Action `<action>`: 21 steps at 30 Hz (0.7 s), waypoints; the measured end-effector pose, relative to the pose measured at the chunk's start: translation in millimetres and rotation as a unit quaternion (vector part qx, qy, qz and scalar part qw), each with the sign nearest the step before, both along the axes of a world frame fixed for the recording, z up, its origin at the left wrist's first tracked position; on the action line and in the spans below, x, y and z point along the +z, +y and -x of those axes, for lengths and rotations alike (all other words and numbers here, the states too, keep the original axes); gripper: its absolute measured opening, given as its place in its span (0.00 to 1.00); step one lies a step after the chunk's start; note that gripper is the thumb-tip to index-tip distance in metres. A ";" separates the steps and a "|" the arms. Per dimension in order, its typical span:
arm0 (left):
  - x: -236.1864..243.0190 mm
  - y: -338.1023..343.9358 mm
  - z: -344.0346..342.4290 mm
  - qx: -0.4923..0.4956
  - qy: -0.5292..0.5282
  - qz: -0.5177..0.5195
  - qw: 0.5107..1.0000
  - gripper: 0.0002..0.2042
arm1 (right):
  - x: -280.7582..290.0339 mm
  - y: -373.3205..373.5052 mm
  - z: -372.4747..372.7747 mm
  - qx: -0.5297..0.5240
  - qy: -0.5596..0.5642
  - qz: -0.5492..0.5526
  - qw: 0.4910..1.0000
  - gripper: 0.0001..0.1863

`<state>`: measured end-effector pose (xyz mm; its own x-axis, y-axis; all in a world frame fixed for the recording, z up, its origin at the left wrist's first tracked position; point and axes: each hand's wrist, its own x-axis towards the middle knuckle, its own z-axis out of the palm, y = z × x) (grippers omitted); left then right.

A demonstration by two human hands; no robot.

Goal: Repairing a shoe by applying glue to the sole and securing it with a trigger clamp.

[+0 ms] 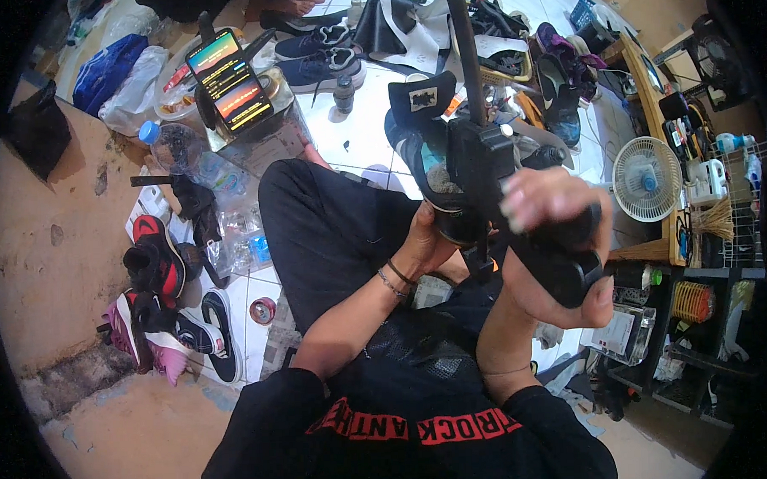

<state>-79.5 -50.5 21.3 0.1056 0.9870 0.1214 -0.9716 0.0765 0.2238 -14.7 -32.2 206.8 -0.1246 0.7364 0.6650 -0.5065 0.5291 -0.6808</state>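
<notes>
A dark shoe (440, 177) with its tongue raised stands in front of me, beside a tall black metal device with an upright bar (464, 42). My left hand (426, 245) is closed round the near end of the shoe. My right hand (533, 289), raised close to the camera, wraps round a black handle (570, 271) to the right of the device. The fingertips of that hand are blurred. Part of the shoe's right side is hidden behind the device.
A lit phone (226, 79) stands in a holder at the upper left, near a plastic bottle (173, 144). Several shoes (156, 260) lie along the left wall. A white fan (646, 180) and crowded shelves (699, 338) stand on the right.
</notes>
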 end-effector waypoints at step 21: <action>13.5 3.0 1.6 0.013 0.016 -0.005 1.000 0.42 | 1.2 5.7 -3.9 0.064 -0.028 -0.067 0.995 0.25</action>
